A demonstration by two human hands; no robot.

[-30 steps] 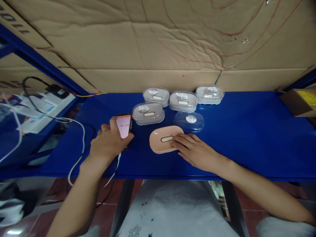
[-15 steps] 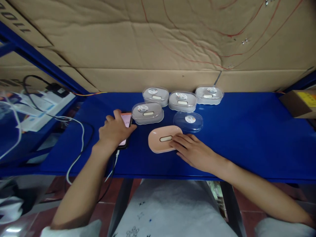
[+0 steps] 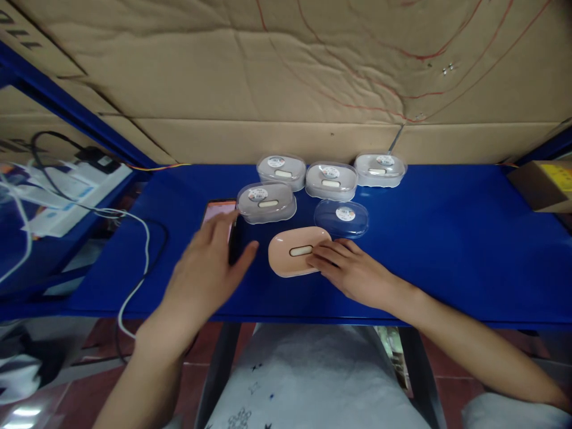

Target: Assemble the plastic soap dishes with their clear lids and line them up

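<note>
My left hand (image 3: 205,262) is raised over the phone (image 3: 218,208), fingers apart and holding nothing; it hides much of the screen. My right hand (image 3: 346,265) rests its fingers on the right end of the pink oval dish (image 3: 283,262), which has a white oblong piece (image 3: 301,251) at its middle. Behind the dish lies a clear lid (image 3: 330,221) with a round sticker. Several lidded grey dishes stand further back, among them one beside the phone (image 3: 268,211) and one at the right (image 3: 379,176).
A white power strip (image 3: 75,205) with plugs and cables lies at the left. An open cardboard box (image 3: 536,190) stands at the right edge of the blue table (image 3: 438,268). Behind rises a cardboard sheet (image 3: 201,77) with red wires.
My left hand has let go of the phone, lifted toward me and spread its fingers. My right hand and the pink dish have stayed in place.
</note>
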